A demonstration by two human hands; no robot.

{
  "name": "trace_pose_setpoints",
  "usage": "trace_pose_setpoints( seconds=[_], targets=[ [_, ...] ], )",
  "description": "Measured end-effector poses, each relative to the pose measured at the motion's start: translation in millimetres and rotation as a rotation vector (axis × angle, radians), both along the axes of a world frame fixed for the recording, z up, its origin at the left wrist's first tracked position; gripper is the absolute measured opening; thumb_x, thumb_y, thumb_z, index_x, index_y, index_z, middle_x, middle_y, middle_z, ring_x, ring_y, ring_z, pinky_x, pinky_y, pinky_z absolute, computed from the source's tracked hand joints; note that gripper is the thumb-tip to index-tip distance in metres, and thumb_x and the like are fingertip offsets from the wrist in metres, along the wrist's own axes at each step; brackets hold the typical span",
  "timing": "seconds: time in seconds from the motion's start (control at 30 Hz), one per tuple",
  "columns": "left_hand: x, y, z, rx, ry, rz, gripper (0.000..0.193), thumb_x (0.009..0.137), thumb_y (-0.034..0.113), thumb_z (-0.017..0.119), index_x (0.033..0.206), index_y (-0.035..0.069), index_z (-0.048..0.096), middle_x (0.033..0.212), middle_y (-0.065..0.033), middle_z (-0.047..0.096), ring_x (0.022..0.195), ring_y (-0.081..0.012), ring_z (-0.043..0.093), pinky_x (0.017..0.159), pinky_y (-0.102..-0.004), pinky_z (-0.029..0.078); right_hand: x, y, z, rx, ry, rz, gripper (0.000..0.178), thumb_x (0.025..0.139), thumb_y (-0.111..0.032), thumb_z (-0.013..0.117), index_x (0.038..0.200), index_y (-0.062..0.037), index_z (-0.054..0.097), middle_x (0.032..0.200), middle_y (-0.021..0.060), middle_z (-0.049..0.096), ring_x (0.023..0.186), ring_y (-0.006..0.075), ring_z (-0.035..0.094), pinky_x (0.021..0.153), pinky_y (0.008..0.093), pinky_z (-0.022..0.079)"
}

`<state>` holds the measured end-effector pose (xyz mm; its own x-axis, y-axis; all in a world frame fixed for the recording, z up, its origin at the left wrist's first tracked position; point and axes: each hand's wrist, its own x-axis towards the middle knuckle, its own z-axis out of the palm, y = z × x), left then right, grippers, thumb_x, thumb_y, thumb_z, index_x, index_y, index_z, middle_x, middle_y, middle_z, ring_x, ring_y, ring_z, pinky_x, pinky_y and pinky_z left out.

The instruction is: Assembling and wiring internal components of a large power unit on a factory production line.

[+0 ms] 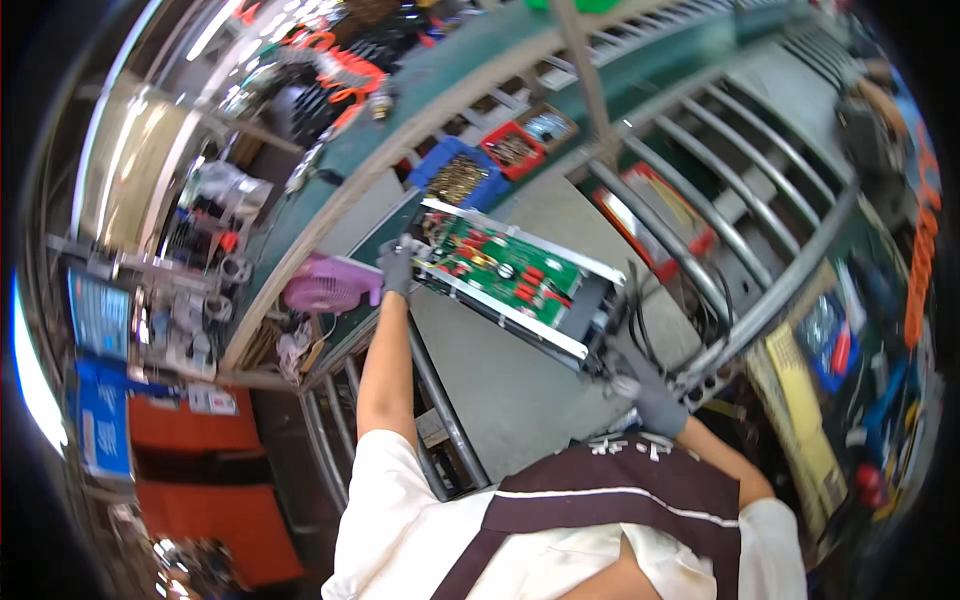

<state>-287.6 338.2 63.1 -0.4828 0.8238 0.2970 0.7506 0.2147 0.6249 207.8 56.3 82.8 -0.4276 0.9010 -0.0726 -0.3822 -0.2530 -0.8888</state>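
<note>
An open metal chassis [478, 290] with a green circuit board [512, 268] lies slantwise on a grey board in front of me. Red and yellow parts stand up from the circuit board, and wires crowd the chassis's left end. My left hand [397, 267], in a grey glove, is closed on that left end. At the near right corner my right hand [652, 398], gloved the same way, has its fingers bent against the chassis end. Slight blur and the corner itself hide part of those fingertips. Dark cables [637, 318] loop beside the right end.
Beyond the chassis sit a blue bin [462, 176] of small brass-coloured parts and a red bin [513, 150] of screws. A pink fan [330, 284] stands left of my left hand. Metal rollers [690, 240] run to the right, with a red-framed tray [655, 220] beneath. A screen [98, 312] glows far left.
</note>
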Motion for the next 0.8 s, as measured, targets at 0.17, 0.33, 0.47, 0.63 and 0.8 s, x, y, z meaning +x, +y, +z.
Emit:
trace_pose_setpoints(
  seconds=[0.17, 0.33, 0.47, 0.63, 0.8],
  targets=[
    [-43, -2, -3, -0.188, -0.227, -0.491, 0.05, 0.091, 0.045, 0.052, 0.116, 0.002, 0.058, 0.111, -0.0184, 0.063, 0.107, -0.0304, 0.058, 0.093, -0.0389, 0.044, -9, -7, -1, -0.203, 0.135, 0.078, 0.075, 0.09, -0.036, 0.058, 0.145, -0.0007, 0.022, 0.119, 0.0113, 0.051, 0.097, 0.0172, 0.056, 0.079, 0.0296, 0.049],
    [-93, -11, 17, -0.124, -1.046, -0.286, 0.037, 0.095, 0.028, 0.049, 0.114, -0.001, 0.061, 0.112, -0.0116, 0.063, 0.1, -0.0239, 0.06, 0.09, -0.0366, 0.048, -7, 21, -12, 0.112, -0.074, 0.032, 0.046, 0.091, -0.03, 0.059, 0.125, -0.0003, 0.052, 0.116, 0.0104, 0.059, 0.108, 0.0183, 0.055, 0.093, 0.0326, 0.044],
    [-22, 2, 42, -0.041, -0.33, -0.13, 0.063, 0.091, 0.033, 0.057, 0.134, -0.009, 0.04, 0.131, -0.0233, 0.048, 0.112, -0.0304, 0.052, 0.094, -0.0391, 0.043, 43, 12, -1, -0.182, -0.07, -0.14, 0.037, 0.083, -0.029, 0.069, 0.11, -0.0054, 0.064, 0.099, 0.0038, 0.065, 0.091, 0.0133, 0.06, 0.08, 0.03, 0.049],
    [-38, -6, 55, -0.249, 0.122, 0.006, 0.064, 0.092, 0.039, 0.053, 0.137, -0.006, 0.039, 0.137, -0.0227, 0.045, 0.119, -0.0346, 0.048, 0.101, -0.0409, 0.038, 202, -54, -64, -0.166, -0.59, -0.847, 0.027, 0.078, -0.019, 0.066, 0.1, -0.0033, 0.066, 0.089, 0.0084, 0.067, 0.085, 0.0176, 0.062, 0.078, 0.031, 0.05],
    [47, -25, 81, -0.176, 0.979, 0.209, 0.073, 0.087, 0.058, 0.049, 0.14, 0.008, 0.041, 0.135, -0.0173, 0.049, 0.12, -0.0343, 0.048, 0.095, -0.0478, 0.042, 412, -186, -183, -0.513, -0.848, -1.891, 0.019, 0.075, -0.016, 0.068, 0.09, -0.0049, 0.066, 0.085, 0.0116, 0.067, 0.079, 0.0237, 0.065, 0.069, 0.0364, 0.05]
  ],
)
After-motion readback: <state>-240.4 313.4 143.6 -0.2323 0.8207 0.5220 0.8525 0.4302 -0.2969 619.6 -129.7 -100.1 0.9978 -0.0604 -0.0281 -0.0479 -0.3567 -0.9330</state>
